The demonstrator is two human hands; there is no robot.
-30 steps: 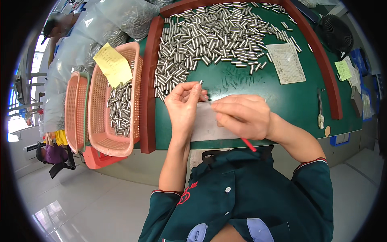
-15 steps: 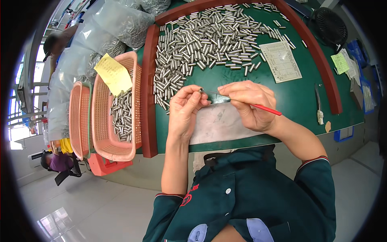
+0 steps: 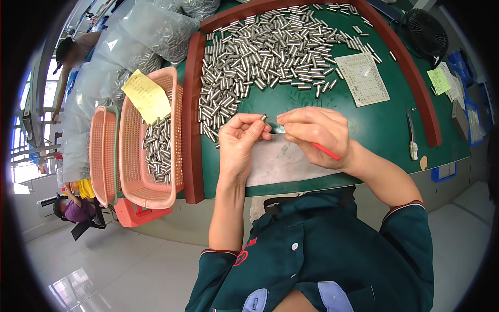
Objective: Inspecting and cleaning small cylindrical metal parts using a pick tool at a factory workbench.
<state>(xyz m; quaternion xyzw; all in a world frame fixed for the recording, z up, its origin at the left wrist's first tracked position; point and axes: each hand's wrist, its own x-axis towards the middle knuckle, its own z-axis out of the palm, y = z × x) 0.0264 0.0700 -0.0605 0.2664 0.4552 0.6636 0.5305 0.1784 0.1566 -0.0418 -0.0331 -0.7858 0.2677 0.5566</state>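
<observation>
My left hand [image 3: 242, 143] pinches a short metal tube [image 3: 264, 118] between thumb and fingertips. Closed around a thin tool with a red handle [image 3: 327, 151] is my right hand [image 3: 318, 133], its fine tip pointing left at the tube's end. Whether the tip is inside the tube is too small to tell. Both hands are above a greyish cloth [image 3: 283, 165] at the near edge of the green table [image 3: 317, 109]. Beyond them spreads a large heap of similar metal tubes [image 3: 270, 49].
Dark red rails [image 3: 193, 119] border the heap. On the left, a pink basket [image 3: 150, 197] holds more tubes and a yellow note; filled plastic bags [image 3: 150, 28] stand behind. A printed sheet [image 3: 362, 79], a knife-like tool [image 3: 411, 138] and a black fan [image 3: 425, 34] are at right. Other people are farther left.
My right hand has shifted slightly left, bringing the tool's tip up to the tube, and its red handle has tilted more steeply. My left hand has barely moved, still gripping the tube.
</observation>
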